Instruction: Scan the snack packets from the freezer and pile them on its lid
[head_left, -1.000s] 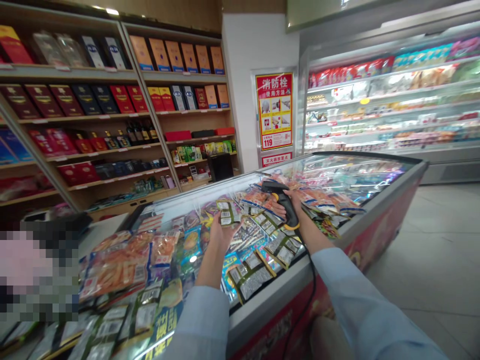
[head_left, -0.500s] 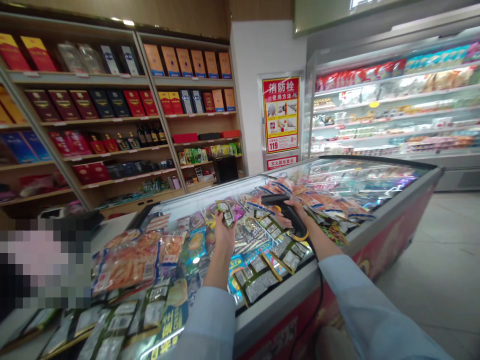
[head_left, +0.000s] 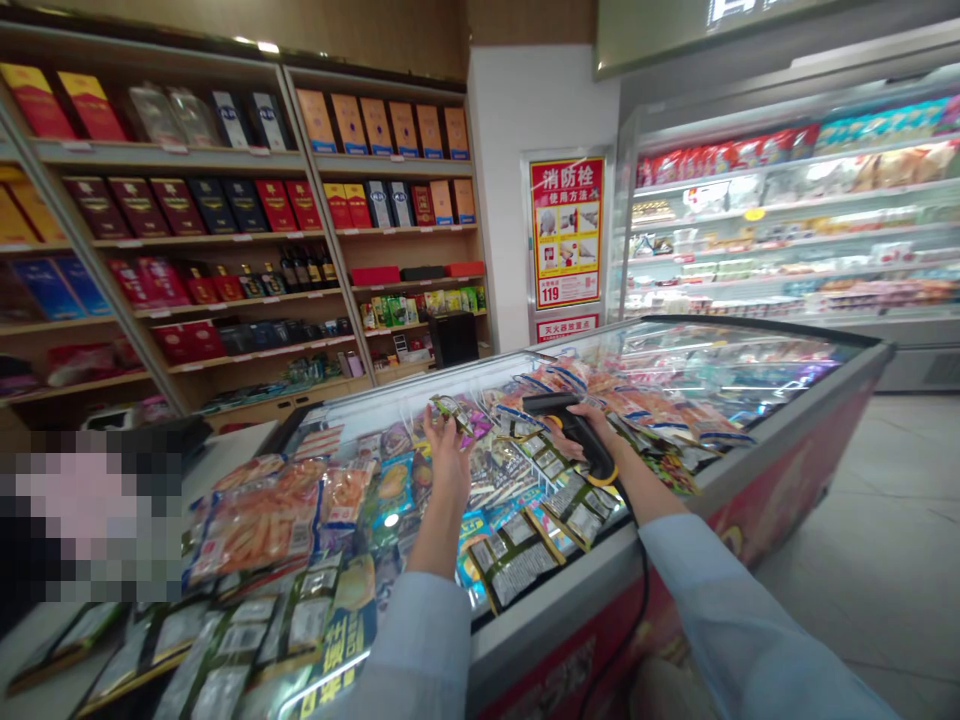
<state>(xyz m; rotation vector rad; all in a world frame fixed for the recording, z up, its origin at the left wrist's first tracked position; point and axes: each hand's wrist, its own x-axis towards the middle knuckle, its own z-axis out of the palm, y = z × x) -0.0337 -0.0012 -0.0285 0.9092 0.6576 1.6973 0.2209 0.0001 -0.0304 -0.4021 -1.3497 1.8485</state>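
Over the glass-topped chest freezer, my left hand is closed on a small green snack packet, which is tilted and seen partly edge-on. My right hand grips a black and yellow barcode scanner by its handle, its head pointing left toward the packet. From the scanner a dark cable hangs down over the freezer's front. Below and between my hands lie green and silver packets on the glass. Clear bags of orange-brown snacks lie to the left, and more bags lie beyond my right hand.
Wooden shelves with boxes and bottles line the back left. A red and yellow sign is on the white pillar. Lit refrigerated shelves stand at the back right, with tiled floor before them. A pixelated patch covers the left edge.
My left hand has turned the packet, so its printed face now shows less, and raised it slightly. The right hand and scanner stay nearly in place. The view has shifted slightly.
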